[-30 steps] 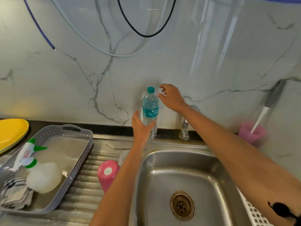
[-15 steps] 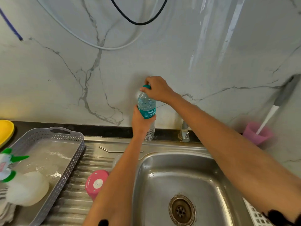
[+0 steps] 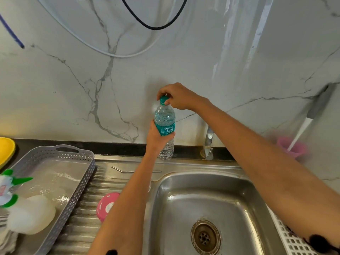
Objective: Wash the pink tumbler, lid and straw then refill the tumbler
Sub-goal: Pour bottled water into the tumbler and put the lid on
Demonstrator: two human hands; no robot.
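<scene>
The pink tumbler (image 3: 106, 205) stands on end on the ribbed drainboard (image 3: 82, 223), at 7 o'clock from the frame's centre. Its long axis is near upright and the round end with a white patch faces up. The left forearm hides its right side. At 12 o'clock from it the straw (image 3: 132, 171) lies flat on the steel ledge, its long axis running 9 to 3 with the bent tip at 9. The water bottle (image 3: 164, 126) is upright by the wall, cap (image 3: 162, 99) at 12. The left hand (image 3: 158, 137) wraps its fingers round the label. The right hand (image 3: 179, 97) pinches the cap with curled fingertips.

The surface is a stainless sink (image 3: 184, 199) unit under a grey-veined marble wall (image 3: 73, 80).

From 9 to 3 there are one yellow plate (image 3: 6, 151), one grey basket (image 3: 73, 183) holding one spray bottle (image 3: 7, 188), one tap (image 3: 208, 144) and one blurred pink cup (image 3: 292, 146). One drain (image 3: 205, 236) sits at 5 and one white rack (image 3: 290, 240) at 4.
</scene>
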